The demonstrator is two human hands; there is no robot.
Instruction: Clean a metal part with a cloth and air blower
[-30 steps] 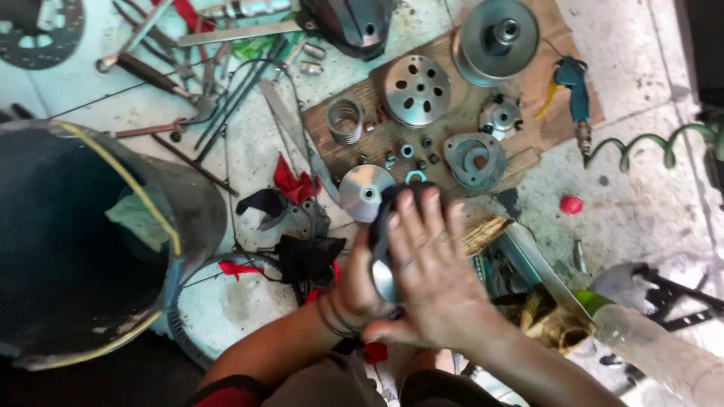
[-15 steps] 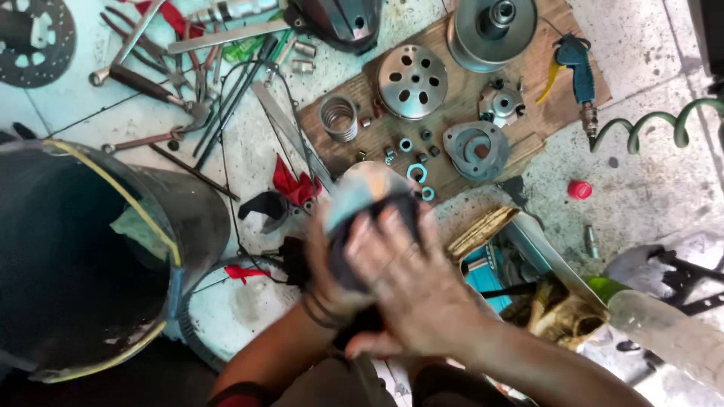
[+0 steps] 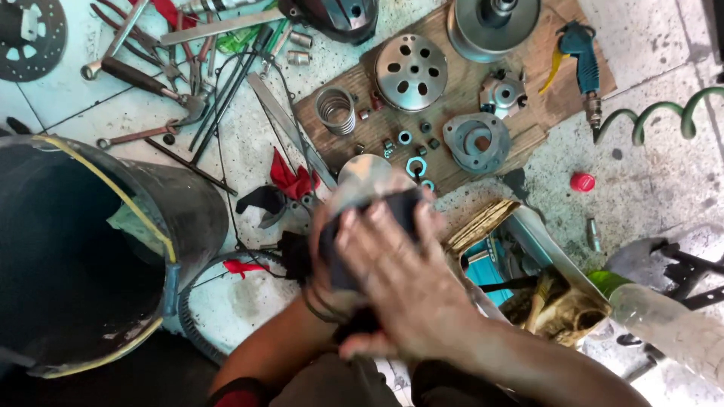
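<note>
I hold a round grey metal disc part [image 3: 364,175] above the tiled floor, in front of me. My right hand [image 3: 403,290] lies flat over it and presses a dark rag [image 3: 335,252] onto its face. Below and to the left, my left hand [image 3: 315,240] grips the part, mostly hidden by the rag and the right hand. Only the part's upper rim shows.
A large black bucket [image 3: 188,218] stands at the left. A wooden board [image 3: 528,143] carries a perforated disc [image 3: 411,71], a spring [image 3: 335,110], nuts and housings. Wrenches and pliers [image 3: 151,83] lie at the upper left. A green coiled hose [image 3: 664,113] and a plastic bottle [image 3: 671,328] lie at the right.
The disc, held upright between both hands a second ago, is now covered by the dark rag. My right hand has spread over it and shifted up and left.
</note>
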